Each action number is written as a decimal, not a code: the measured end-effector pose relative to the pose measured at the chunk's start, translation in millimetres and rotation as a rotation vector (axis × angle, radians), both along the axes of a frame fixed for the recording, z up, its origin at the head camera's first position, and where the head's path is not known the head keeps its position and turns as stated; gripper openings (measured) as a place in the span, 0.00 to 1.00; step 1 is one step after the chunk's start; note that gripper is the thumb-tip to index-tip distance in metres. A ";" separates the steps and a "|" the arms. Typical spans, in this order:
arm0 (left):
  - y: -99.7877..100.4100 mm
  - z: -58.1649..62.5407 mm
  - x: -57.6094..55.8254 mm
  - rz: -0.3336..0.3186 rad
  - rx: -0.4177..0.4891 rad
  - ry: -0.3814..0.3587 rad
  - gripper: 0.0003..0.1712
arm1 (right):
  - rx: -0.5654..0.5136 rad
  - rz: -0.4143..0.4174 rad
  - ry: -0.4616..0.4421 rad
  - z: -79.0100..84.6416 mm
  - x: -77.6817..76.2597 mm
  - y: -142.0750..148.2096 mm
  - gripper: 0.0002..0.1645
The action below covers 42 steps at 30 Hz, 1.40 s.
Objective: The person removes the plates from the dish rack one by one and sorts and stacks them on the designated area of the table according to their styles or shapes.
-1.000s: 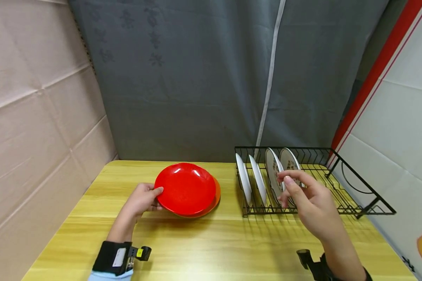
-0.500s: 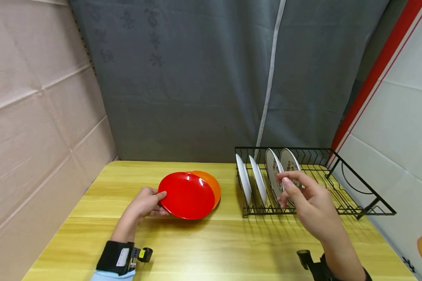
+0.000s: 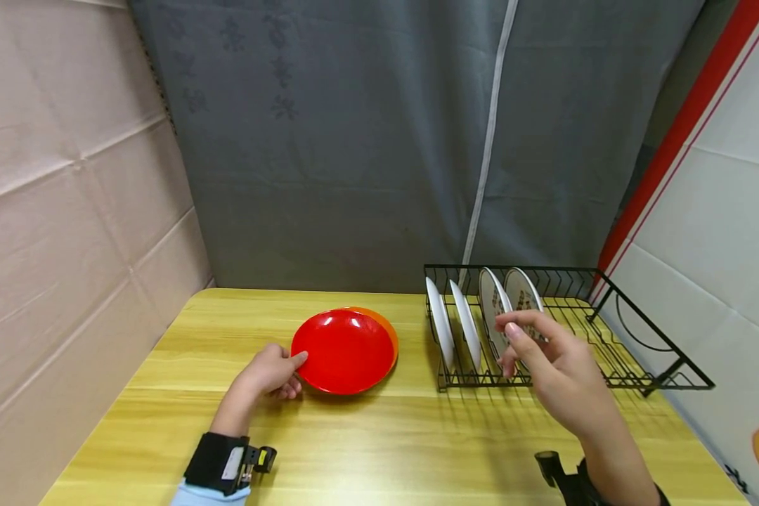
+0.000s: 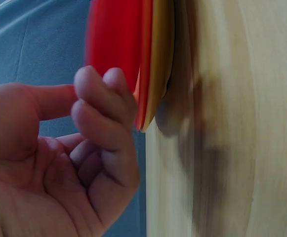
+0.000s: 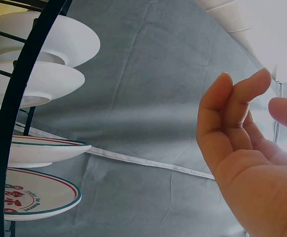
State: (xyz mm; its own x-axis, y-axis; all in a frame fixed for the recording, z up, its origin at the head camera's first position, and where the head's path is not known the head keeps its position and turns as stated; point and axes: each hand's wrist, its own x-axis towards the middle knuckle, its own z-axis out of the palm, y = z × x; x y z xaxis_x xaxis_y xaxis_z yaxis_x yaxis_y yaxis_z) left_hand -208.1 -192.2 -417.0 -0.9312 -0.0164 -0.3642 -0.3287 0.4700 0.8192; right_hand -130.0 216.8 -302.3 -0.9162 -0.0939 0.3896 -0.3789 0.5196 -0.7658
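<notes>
A glossy red plate (image 3: 344,355) lies on top of an orange plate (image 3: 388,330), left of the table's middle. My left hand (image 3: 273,372) is at its left rim, thumb over the edge and fingers curled beside it; the left wrist view shows the fingertips (image 4: 89,79) overlapping the red plate (image 4: 116,39) just above the orange one. My right hand (image 3: 556,369) hangs in the air before the dish rack with loosely bent fingers and nothing in them. Two white plates (image 3: 441,320) and two patterned plates (image 5: 39,195) stand upright in the rack.
The black wire dish rack (image 3: 648,316) stands at the back right of the wooden table (image 3: 379,450), with its plates in the left part. Behind the table hangs a grey curtain (image 3: 329,154). Light cloth walls close off both sides.
The red plate has come down and slightly right, covering more of the orange plate. My left hand has moved down and right, and its fingers now show outside the rim. My right hand stays about still.
</notes>
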 end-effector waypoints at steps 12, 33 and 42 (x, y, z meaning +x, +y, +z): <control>2.7 8.2 0.5 -0.041 -0.042 -0.006 0.24 | 0.011 -0.017 0.000 1.6 1.3 3.8 0.14; 10.5 70.7 26.4 0.045 0.194 0.777 0.13 | 0.022 -0.103 0.085 14.0 4.2 26.4 0.16; 13.0 84.3 42.8 -0.105 0.340 1.152 0.10 | 0.027 -0.104 0.175 14.4 5.6 23.9 0.12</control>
